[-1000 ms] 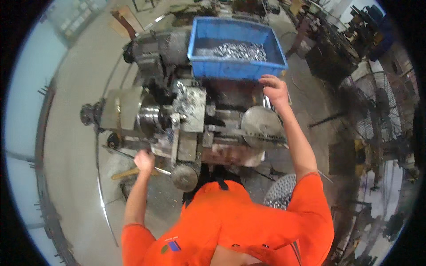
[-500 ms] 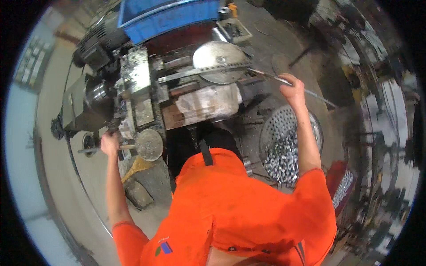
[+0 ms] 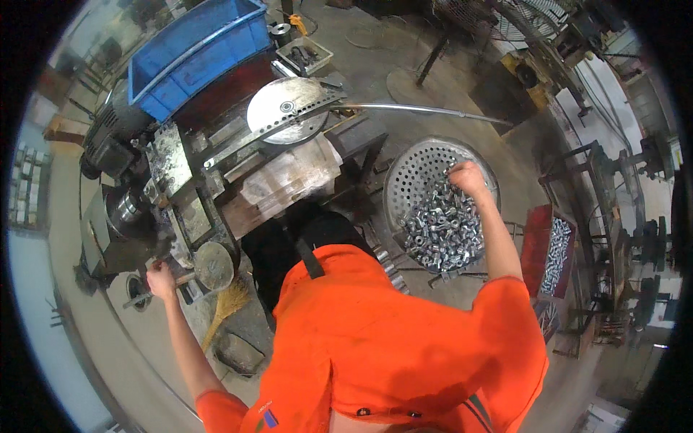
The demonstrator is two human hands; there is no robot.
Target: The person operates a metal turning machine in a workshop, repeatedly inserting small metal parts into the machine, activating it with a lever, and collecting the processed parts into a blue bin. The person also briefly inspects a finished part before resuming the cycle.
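My right hand (image 3: 468,177) is over the far right part of a round perforated metal basin (image 3: 411,173), its fingers closed at the edge of a heap of small shiny metal parts (image 3: 442,231). What they pinch, if anything, is too small to make out. My left hand (image 3: 160,280) is closed just below the chuck (image 3: 126,209) of a lathe-like machine, beside a short metal bar and a round disc (image 3: 214,265). Whatever is in its fingers cannot be made out. A long metal lever (image 3: 426,110) sticks out to the right from a drilled flat bar (image 3: 253,137), untouched.
A blue plastic crate (image 3: 198,61) stands behind the machine, near a small tray (image 3: 307,54) of parts. On the right is a red bin (image 3: 538,242) holding small metal pieces. A straw brush (image 3: 229,302) lies below the disc. A fan (image 3: 530,25) stands far right.
My right hand has let go of the long lever and moved nearer, down to the parts in the basin. My left hand stays below the chuck. The whole view has shifted.
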